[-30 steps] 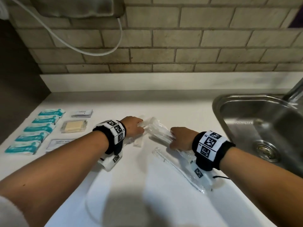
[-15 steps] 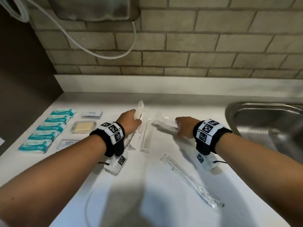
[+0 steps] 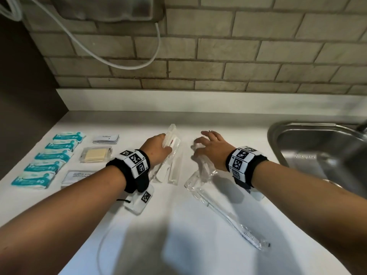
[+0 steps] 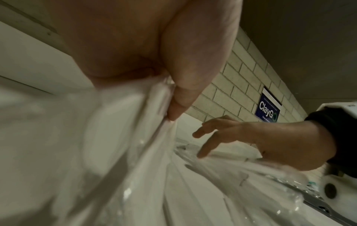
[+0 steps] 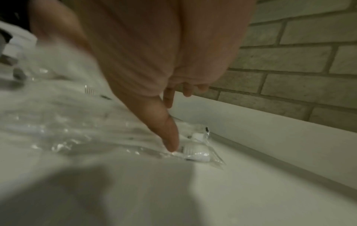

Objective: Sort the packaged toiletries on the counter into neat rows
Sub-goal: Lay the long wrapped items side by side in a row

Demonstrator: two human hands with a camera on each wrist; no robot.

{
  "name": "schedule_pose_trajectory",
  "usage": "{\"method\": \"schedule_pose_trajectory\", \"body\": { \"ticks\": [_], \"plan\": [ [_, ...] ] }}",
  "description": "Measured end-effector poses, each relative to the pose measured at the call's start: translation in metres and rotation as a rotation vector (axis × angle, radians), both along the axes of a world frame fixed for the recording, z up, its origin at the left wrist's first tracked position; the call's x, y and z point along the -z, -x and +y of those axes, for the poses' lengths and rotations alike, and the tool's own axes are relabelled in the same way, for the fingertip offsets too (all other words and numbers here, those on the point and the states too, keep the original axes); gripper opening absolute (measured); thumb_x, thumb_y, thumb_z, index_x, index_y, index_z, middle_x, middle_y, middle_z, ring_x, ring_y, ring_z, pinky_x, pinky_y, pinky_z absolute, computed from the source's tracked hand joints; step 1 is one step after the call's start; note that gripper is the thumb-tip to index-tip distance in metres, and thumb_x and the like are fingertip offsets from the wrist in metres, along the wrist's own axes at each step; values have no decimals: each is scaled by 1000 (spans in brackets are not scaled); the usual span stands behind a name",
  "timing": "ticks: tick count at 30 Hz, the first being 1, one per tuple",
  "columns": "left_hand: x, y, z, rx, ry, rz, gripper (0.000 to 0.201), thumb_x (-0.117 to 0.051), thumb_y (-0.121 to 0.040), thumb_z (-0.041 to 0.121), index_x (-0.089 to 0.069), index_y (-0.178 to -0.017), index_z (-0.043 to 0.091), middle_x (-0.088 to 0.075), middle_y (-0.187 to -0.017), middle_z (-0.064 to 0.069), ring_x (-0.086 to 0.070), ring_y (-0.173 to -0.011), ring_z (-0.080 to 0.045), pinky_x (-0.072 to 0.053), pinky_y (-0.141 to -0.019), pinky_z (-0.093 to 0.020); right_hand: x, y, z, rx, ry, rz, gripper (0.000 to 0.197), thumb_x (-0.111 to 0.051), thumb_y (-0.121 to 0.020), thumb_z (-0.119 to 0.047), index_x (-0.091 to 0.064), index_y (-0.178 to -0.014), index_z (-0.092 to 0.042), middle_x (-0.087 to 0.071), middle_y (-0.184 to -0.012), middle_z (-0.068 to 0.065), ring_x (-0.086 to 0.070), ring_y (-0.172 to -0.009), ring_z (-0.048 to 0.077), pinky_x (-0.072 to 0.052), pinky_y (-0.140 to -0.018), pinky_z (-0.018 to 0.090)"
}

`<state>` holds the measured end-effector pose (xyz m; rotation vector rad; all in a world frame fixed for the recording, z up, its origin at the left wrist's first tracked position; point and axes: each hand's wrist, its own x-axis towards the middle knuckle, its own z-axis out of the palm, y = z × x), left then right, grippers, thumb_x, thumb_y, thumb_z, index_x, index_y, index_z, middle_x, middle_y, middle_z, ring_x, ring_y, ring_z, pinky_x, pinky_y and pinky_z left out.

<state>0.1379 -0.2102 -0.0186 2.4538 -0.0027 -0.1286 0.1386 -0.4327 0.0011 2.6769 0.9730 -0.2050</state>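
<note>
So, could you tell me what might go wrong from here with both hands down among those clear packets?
The left hand pinches one clear packet above others lying close below; setting it down could knock them askew. The right hand is spread, its thumb pressing crinkly toothbrush packets, which look slippery and may slide apart. The long wrapped toothbrush lies slanted by the right forearm; a sweep might push it toward the sink.

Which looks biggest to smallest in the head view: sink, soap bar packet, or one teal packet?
1. Sink, clearly largest.
2. Teal packet nearest the camera.
3. Soap bar packet.
The last two look close, and nearness may flatter the teal packet.
</note>
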Motion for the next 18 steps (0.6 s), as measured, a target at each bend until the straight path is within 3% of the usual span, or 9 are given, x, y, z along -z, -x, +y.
{"method": "schedule_pose_trajectory", "body": {
  "ticks": [3, 5, 6, 8, 10, 11, 14, 18],
  "plan": [
    [-4, 1, -2, 1, -11, -7, 27, -55, -92, 22, -57, -116, 11, -66, -107, -8, -63, -94, -27, -50, -82, -35, -4, 7, -9, 111, -105, -21, 76, -57, -80, -1, -32, -145, -33, -25, -154, 1, -14, -145, 29, -15, -118, 41],
    [-9, 3, -4, -3, -19, -22, 26, -55, -92, 21, -56, -115, 11, -65, -105, -9, -62, -91, -27, -47, -76, -32, -10, 17, -16, 222, -216, 29, 69, -55, -79, 2, -39, -139, -28, -40, -144, 0, -37, -132, 24, -33, -105, 35],
    [-13, 3, -4, -5, -16, -30, 26, -55, -92, 21, -56, -116, 11, -65, -105, -8, -62, -90, -27, -45, -74, -31, -13, 22, -17, 285, -253, 80, 57, -56, -81, -4, -45, -132, -26, -49, -135, 0, -48, -121, 22, -41, -95, 33],
    [-17, 6, -7, -1, -8, -46, 27, -55, -91, 21, -56, -117, 11, -65, -105, -8, -62, -89, -27, -43, -73, -29, -19, 40, -18, 394, -251, 213, 33, -62, -86, -30, -54, -117, -23, -61, -117, -1, -59, -100, 20, -48, -83, 32],
    [-19, 10, -7, 8, -5, -51, 28, -55, -91, 21, -56, -117, 12, -65, -105, -8, -62, -89, -27, -44, -73, -30, -19, 62, -18, 433, -180, 360, 43, -63, -80, -56, -60, -104, -21, -65, -101, -4, -60, -89, 16, -50, -78, 32],
    [-20, 13, -8, 10, -1, -51, 27, -55, -91, 21, -57, -116, 12, -66, -104, -8, -63, -89, -27, -46, -74, -31, -16, 73, -18, 430, -152, 411, 46, -64, -76, -62, -61, -97, -22, -64, -94, -7, -60, -83, 14, -49, -73, 30],
    [-19, 20, -6, 10, 5, -58, 24, -56, -91, 20, -57, -114, 11, -67, -103, -9, -64, -89, -28, -50, -78, -34, -4, 93, -17, 397, -114, 451, 33, -70, -76, -51, -60, -88, -22, -63, -84, -9, -57, -73, 10, -42, -61, 23],
    [-19, 27, -4, -3, 19, -60, 23, -57, -90, 19, -58, -112, 11, -67, -101, -9, -65, -88, -28, -51, -78, -36, -13, 88, -23, 397, -25, 412, 18, -64, -81, -23, -67, -97, -19, -67, -97, -2, -61, -90, 18, -52, -80, 29]
  ]
}}
